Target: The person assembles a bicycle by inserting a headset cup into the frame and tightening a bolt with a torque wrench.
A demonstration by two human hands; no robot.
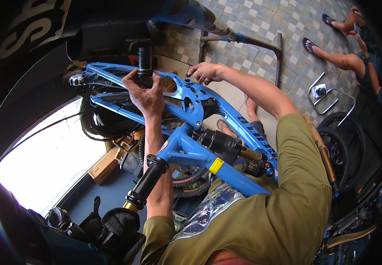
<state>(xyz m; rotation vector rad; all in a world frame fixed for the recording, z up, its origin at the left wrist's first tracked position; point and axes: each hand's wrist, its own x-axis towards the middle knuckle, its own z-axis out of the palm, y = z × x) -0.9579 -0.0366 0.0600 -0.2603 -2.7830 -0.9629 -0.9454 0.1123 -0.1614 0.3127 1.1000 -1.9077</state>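
A blue bicycle frame (233, 173) lies across the middle, in front of my chest. My left hand (146, 98) reaches up past it, thumb and finger closed around the lower end of a black cylinder (145, 59) by the rear stays. Over the pivot holes of the blue linkage (194, 95) is my right hand (207, 73), its fingers curled and the index fingertip close to the frame; whatever it may pinch is too small to make out. A rear shock (219, 141), black with a gold section, is in the frame. A black head tube piece (149, 179) sits at the frame's near left end.
A camouflage-coloured tube (195, 15) with a stand bar crosses the top. Another person's legs (343, 64) in flip-flops are at the upper right. Bicycle wheels (339, 145) lie at right; a cardboard box (104, 166) stands lower left, by a bright window.
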